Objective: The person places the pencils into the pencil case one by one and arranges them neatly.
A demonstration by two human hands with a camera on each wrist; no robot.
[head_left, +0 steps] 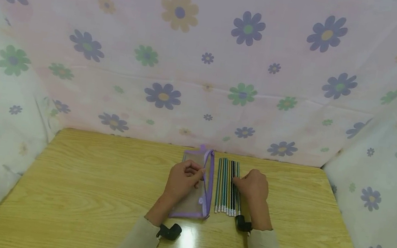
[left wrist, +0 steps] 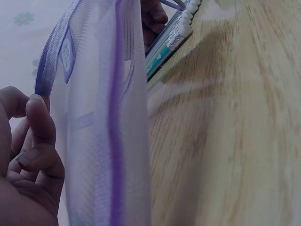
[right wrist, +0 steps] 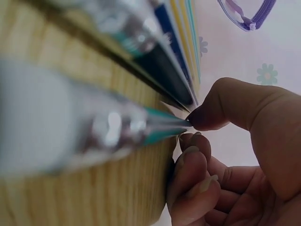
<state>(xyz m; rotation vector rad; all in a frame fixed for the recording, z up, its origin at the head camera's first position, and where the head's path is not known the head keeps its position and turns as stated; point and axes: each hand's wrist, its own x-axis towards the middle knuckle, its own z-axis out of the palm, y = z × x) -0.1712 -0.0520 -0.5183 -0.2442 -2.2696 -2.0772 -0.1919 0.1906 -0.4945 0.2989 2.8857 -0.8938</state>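
A see-through mesh pencil case with purple edging lies on the table, its zipped side gaping. My left hand pinches the purple zipper edge between thumb and forefinger, holding that side up. Just right of the case lies a row of pencils, striped in teal, black and yellow, with their white erasers towards me. At the row's right end my right hand pinches a teal pencil between thumb and forefinger, the other fingers curled below. Its eraser end looms close to the right wrist camera.
The wood-grain table stretches out on both sides of the case and pencils. A flowered cloth hangs along the back and both sides. Black wrist cameras sit on both wrists, the right one close to the erasers.
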